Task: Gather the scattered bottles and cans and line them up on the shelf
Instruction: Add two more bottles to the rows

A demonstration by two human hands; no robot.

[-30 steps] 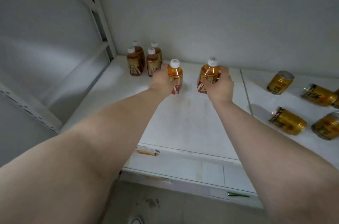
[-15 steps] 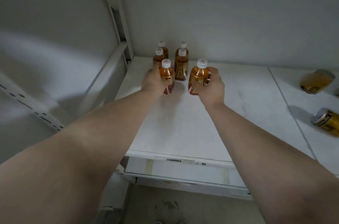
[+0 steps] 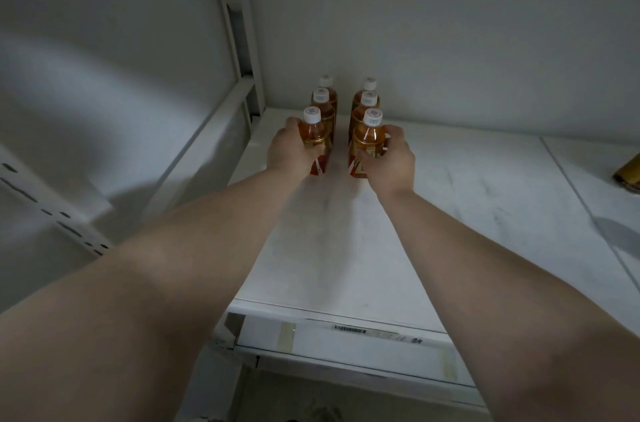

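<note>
Two rows of amber tea bottles with white caps stand upright in the back left corner of the white shelf (image 3: 346,248). My left hand (image 3: 289,150) is wrapped around the front bottle of the left row (image 3: 313,134). My right hand (image 3: 389,160) grips the front bottle of the right row (image 3: 369,137). Both held bottles stand on the shelf, close in front of the bottles behind them (image 3: 323,99) (image 3: 367,98). Their lower labels are partly hidden by my fingers.
A white upright post (image 3: 239,41) and side rail (image 3: 207,141) bound the shelf on the left. The grey back wall stands right behind the rows. One gold can (image 3: 628,174) lies at the far right edge of view. The shelf's front lip (image 3: 346,335) carries a barcode strip.
Both hands have slid their bottles left and back, bringing them in line in front of the standing bottles. My view has swung left, so most cans on the right have left the frame.
</note>
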